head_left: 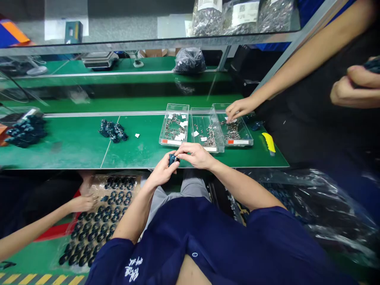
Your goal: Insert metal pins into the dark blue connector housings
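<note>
My left hand (162, 171) grips a small dark blue plastic part (172, 159) at the near edge of the green table (83, 146). My right hand (194, 154) is closed in a pinch against the top of the same part, fingertips touching it. Both hands meet just in front of three clear plastic trays: a left tray (174, 125), a middle tray (206, 130) and a right tray (236, 126), all holding small metal pieces and white tags.
A co-worker's hand (240, 108) reaches into the right tray; another hand (81, 202) rests on a bag of dark round parts (97, 225) below the table. Dark blue parts lie in piles at the centre left (113, 130) and far left (25, 131). A yellow knife (268, 142) lies at the right.
</note>
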Demonstrator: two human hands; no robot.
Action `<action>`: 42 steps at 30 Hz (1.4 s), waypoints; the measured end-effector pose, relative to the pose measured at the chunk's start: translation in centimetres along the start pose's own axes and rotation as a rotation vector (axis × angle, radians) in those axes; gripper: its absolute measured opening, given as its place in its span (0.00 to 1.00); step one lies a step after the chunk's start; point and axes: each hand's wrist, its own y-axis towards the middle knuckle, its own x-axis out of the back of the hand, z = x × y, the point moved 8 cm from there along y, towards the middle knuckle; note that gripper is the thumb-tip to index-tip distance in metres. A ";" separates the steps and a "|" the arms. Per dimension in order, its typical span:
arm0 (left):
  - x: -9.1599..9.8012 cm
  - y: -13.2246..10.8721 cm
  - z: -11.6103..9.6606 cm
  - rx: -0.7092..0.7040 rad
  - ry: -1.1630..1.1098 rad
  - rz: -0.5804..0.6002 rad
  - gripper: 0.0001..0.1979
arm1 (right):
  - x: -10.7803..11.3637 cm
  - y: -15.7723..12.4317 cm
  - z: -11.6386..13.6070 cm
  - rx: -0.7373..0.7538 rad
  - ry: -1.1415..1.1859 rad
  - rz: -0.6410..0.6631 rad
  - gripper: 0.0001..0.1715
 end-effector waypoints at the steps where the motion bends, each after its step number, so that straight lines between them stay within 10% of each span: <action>1: 0.0 0.0 0.1 0.011 -0.003 0.003 0.27 | 0.0 0.0 -0.1 -0.005 -0.007 0.003 0.10; 26: -0.5 -0.1 2.5 0.152 -0.050 0.021 0.30 | -0.5 -0.5 -1.2 -0.066 -0.023 0.109 0.10; 36: 0.4 0.5 1.7 0.067 0.216 -0.082 0.10 | -0.5 -0.8 -2.2 -0.140 -0.081 -0.053 0.08; 42: 0.9 0.8 2.9 0.099 0.008 -0.146 0.10 | -1.7 -0.4 -4.2 -0.278 0.029 0.012 0.07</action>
